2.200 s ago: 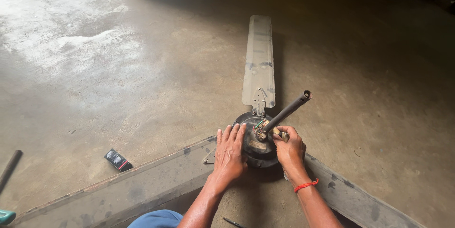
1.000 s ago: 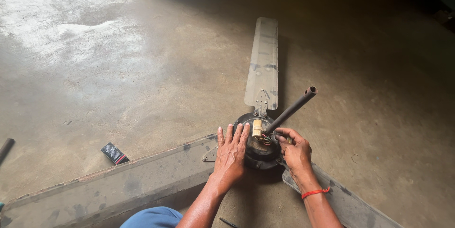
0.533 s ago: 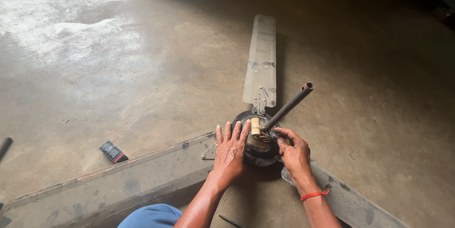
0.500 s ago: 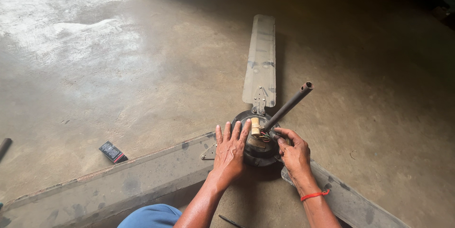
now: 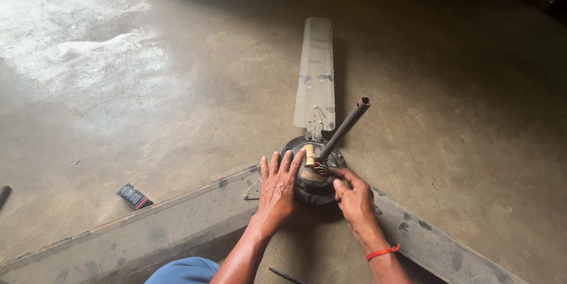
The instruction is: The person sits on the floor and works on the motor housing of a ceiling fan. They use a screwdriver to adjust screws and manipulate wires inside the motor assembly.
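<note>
1. Bare concrete floor, stained, with a pale patch toward its far-left part. A ceiling fan lies dismantled on it in front of me.
2. The fan motor, a dark round housing, sits on the floor near the near edge of view. One blade runs straight away from it; two more blades spread toward me, left and right.
3. The down rod rises tilted up and to the right from the motor's centre. A small tan cylinder and coloured wires sit at its base.
4. My left hand lies flat and open on the motor's left rim, pressing, not gripping anything.
5. My right hand has fingertips pinched at the wires beside the rod base; whether they actually clasp a wire, I cannot tell.
6. Judgement: the step in hand is working the wiring at the hub while steadying the motor. The next move calls for a fine fingertip pull, with the left palm holding firm.
7. A small black packet lies well apart at left.
</note>
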